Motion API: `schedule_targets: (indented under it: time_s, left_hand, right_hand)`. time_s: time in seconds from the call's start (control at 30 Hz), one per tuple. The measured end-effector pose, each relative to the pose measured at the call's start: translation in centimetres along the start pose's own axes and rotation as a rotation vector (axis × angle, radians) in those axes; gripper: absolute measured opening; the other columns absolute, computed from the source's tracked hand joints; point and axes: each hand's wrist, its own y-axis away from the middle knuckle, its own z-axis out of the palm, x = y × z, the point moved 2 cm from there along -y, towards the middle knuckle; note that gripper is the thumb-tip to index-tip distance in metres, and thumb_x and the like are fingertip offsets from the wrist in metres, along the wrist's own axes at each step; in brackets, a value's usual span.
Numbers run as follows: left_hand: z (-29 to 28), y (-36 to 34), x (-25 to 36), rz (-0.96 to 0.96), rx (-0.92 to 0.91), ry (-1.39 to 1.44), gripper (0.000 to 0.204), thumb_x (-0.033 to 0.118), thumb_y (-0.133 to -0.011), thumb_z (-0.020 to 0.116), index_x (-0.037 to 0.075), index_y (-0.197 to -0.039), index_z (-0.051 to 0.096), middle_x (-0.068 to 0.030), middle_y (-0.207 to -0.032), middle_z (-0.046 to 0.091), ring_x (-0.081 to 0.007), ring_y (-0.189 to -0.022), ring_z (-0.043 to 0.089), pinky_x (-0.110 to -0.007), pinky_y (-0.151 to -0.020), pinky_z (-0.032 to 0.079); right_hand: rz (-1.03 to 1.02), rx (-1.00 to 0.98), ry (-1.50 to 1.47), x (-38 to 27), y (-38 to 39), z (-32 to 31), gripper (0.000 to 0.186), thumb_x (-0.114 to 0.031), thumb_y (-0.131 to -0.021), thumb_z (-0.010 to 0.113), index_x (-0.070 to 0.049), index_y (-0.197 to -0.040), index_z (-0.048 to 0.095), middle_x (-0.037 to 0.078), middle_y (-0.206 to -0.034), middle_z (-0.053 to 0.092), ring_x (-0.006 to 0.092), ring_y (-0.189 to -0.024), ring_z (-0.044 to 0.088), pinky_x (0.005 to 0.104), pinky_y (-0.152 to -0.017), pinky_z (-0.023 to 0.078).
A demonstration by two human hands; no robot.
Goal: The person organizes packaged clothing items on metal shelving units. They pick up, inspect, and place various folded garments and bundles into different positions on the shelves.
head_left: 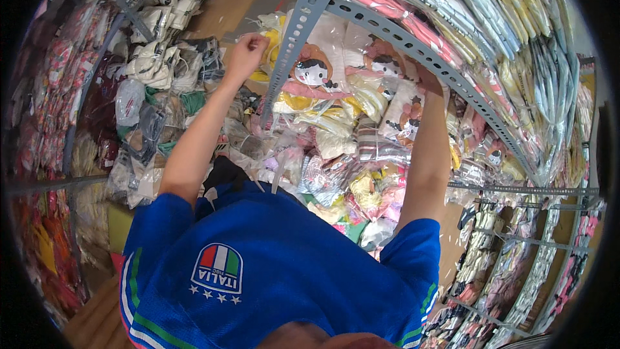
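My left hand (250, 52) is raised beside a perforated metal post (292, 45), its fingers curled near a yellow bagged item (274, 39); what they hold, if anything, I cannot make out. My right hand (426, 77) reaches under a perforated crossbar (400, 33) at bagged cream garments with a cartoon girl print (315, 71), its fingers mostly hidden. Another printed package (400, 116) lies against my right forearm. Yellow bagged pieces (323, 110) lie below the prints.
Bagged clothes (148, 129) pile in front of my body and to the left. Metal shelving (555, 190) packed with folded, bagged garments runs along both sides and overhead at upper right (516, 6). A brown board surface (213, 6) shows at the top.
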Motion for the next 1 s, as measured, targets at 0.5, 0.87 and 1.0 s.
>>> schedule_targets:
  time_s: [0.5, 0.87, 1.0]
  left_hand:
    - [8.5, -7.5, -3.7, -0.164, -0.617, 0.316, 0.05, 0.022, -0.078, 0.084, -0.002, -0.117, 0.065, -0.011, -0.099, 0.072, -0.0161, -0.082, 0.069, -0.03, -0.071, 0.056]
    - [6.0, -9.7, -7.3, -0.674, -0.564, 0.706, 0.055, 0.05, -0.097, 0.053, 0.009, -0.133, 0.055, -0.008, -0.116, 0.065, -0.0222, -0.101, 0.065, -0.038, -0.088, 0.054]
    - [7.3, -6.4, 1.7, -0.598, -0.781, 0.454, 0.078, 0.062, -0.093, 0.054, 0.006, -0.146, 0.045, -0.0088, -0.14, 0.055, -0.0214, -0.123, 0.057, -0.036, -0.105, 0.044]
  right_hand:
    - [-0.347, 0.103, -0.108, 1.8, 6.0, -2.6, 0.04, -0.028, -0.092, 0.06, -0.012, -0.128, 0.056, 0.006, -0.122, 0.06, 0.0182, -0.103, 0.057, 0.0363, -0.084, 0.05]
    - [0.137, -0.259, -0.237, 9.1, 13.7, 13.8, 0.034, -0.031, -0.089, 0.065, -0.003, -0.108, 0.066, 0.008, -0.099, 0.065, 0.0176, -0.084, 0.064, 0.0301, -0.068, 0.053]
    - [0.087, -0.304, 0.726, 4.6, 12.5, 12.2, 0.046, -0.043, -0.09, 0.062, 0.0, -0.106, 0.067, 0.014, -0.086, 0.069, 0.0235, -0.079, 0.068, 0.0372, -0.072, 0.055]
